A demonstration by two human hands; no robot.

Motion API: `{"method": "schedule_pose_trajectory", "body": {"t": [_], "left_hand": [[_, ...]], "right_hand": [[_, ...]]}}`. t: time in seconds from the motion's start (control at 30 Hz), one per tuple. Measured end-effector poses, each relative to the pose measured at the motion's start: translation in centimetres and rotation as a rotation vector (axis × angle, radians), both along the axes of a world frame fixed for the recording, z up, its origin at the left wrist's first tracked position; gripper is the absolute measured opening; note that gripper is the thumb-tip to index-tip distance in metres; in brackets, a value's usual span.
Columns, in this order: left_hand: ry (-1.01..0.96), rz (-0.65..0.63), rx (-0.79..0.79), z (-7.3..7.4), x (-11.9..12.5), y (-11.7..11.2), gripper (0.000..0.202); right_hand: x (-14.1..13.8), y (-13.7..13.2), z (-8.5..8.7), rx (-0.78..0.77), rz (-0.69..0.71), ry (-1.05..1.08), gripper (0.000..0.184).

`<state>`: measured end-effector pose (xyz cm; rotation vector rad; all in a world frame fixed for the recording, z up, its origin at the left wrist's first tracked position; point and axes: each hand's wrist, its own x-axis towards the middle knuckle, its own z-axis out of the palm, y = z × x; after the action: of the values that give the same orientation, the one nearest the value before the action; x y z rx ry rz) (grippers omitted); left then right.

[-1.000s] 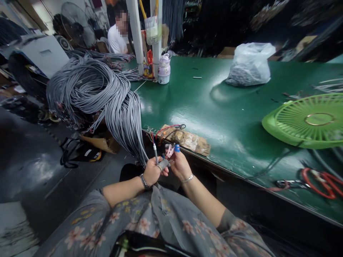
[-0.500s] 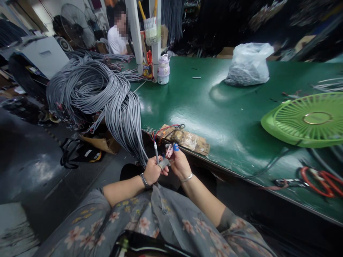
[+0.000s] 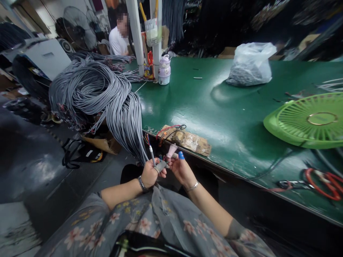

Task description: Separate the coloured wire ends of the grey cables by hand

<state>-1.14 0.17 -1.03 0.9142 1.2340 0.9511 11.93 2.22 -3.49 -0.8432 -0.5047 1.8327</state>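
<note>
My left hand is closed around a grey cable that stands upright from the fist, with a white sleeve and splayed coloured wires at its tip. Grey wrapping covers the left thumb, and more thin coloured wire ends stick out beside it. Close by on the right is my right hand, its blue-covered thumb raised apart from the fingers. A pale pink covering, apparently on a finger, points up beside the wire ends. Whether the right fingertips touch those wires is too small to tell.
Bundled grey cables hang over the table's left edge. A worn wooden block with wires lies at the front edge of the green table. Further right are a green fan, red-handled pliers and a plastic bag. A person sits behind.
The right thumb has lifted away from the pink-covered finger, and the right hand has shifted slightly right. The cable in my left hand has moved a little left and down, leaning more.
</note>
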Motion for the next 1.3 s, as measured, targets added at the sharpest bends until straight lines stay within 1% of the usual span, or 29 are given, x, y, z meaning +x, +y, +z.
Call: {"method": "schedule_pose_trajectory", "body": {"t": [0.13, 0.23, 0.33, 0.5, 0.57, 0.67, 0.73, 0.8, 0.83, 0.97, 1.0, 1.07, 1.1, 1.13, 1.2, 1.3], "left_hand": [[0.012, 0.021, -0.002, 0.2, -0.1, -0.1, 0.058], [0.01, -0.001, -0.002, 0.4, 0.0, -0.2, 0.058], [0.005, -0.041, 0.007, 0.5, 0.0, -0.2, 0.059], [0.04, -0.183, -0.04, 0.8, -0.2, 0.1, 0.059], [0.046, -0.206, -0.051, 0.8, -0.2, 0.1, 0.059], [0.024, -0.159, -0.035, 0.6, -0.2, 0.0, 0.057], [-0.001, -0.122, -0.018, 0.3, -0.2, -0.1, 0.057], [-0.024, -0.091, 0.002, -0.1, -0.2, -0.1, 0.057], [-0.039, -0.07, 0.01, -0.3, -0.2, -0.1, 0.057], [-0.117, 0.054, 0.018, -0.3, 0.1, 0.1, 0.058], [-0.126, 0.081, 0.02, -0.2, 0.2, 0.2, 0.058], [-0.131, 0.118, 0.032, 0.2, 0.5, 0.4, 0.057], [-0.129, 0.13, 0.038, 0.4, 0.7, 0.5, 0.057], [-0.126, 0.138, 0.043, 0.5, 0.8, 0.6, 0.056], [-0.121, 0.148, 0.049, 0.7, 1.2, 0.8, 0.056], [-0.092, 0.15, 0.041, 0.7, 1.6, 1.0, 0.055]], "right_hand": [[0.4, -1.4, -0.5, 0.113, 0.056, -0.108, 0.053], [0.3, -1.8, -0.2, 0.198, 0.024, -0.219, 0.046], [0.3, -1.7, 0.2, 0.24, -0.017, -0.307, 0.041], [0.6, -1.4, 0.5, 0.258, 0.03, -0.311, 0.04], [0.7, -1.4, 0.6, 0.271, 0.041, -0.324, 0.04], [0.5, -1.5, 0.8, 0.274, 0.031, -0.313, 0.041], [0.2, -1.5, 0.8, 0.254, 0.059, -0.26, 0.043], [-0.1, -1.5, 0.7, 0.205, 0.101, -0.201, 0.045], [-0.2, -1.4, 0.7, 0.167, 0.098, -0.174, 0.046], [-0.2, -0.3, 0.7, -0.034, -0.02, -0.054, 0.057], [-0.1, 0.1, 0.8, -0.058, -0.028, -0.028, 0.062], [-0.1, 0.9, 1.1, -0.06, -0.023, -0.005, 0.071], [-0.1, 1.3, 1.3, -0.053, -0.033, -0.007, 0.072], [-0.2, 1.6, 1.3, -0.05, -0.05, -0.013, 0.07], [-0.4, 2.0, 1.1, -0.037, -0.083, -0.022, 0.059], [-0.7, 2.2, 0.4, 0.028, -0.074, -0.004, 0.047]]}}
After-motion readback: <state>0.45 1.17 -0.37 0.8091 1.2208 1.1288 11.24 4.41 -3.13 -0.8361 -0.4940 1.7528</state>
